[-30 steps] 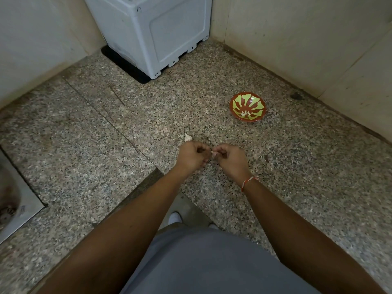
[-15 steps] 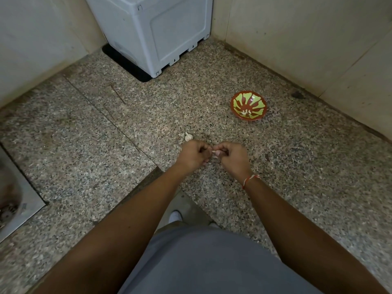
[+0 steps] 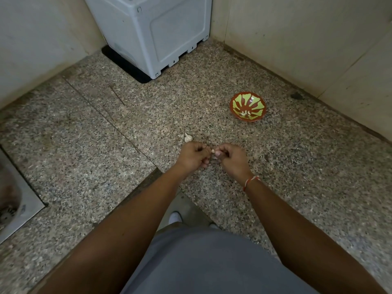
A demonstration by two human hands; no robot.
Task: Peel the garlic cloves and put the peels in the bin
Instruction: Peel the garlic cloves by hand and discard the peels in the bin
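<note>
Above the speckled granite counter, my left hand (image 3: pixel 192 156) and my right hand (image 3: pixel 231 159) meet fingertip to fingertip. Between them they pinch a small pale garlic clove (image 3: pixel 214 152), mostly hidden by the fingers. A whitish garlic bulb piece (image 3: pixel 188 137) lies on the counter just beyond my left hand. Farther right stands a red and green patterned bowl (image 3: pixel 248 106) with a few pale pieces at its bottom. No bin is in view.
A grey plastic appliance (image 3: pixel 152 30) on a black mat fills the back corner. Pale walls close the counter at the back and right. A steel sink (image 3: pixel 12 198) with a drain sits at the left edge. The counter edge runs below my forearms.
Both hands stay together on the clove; the fingers have shifted slightly and a little more of the pale clove shows between them.
</note>
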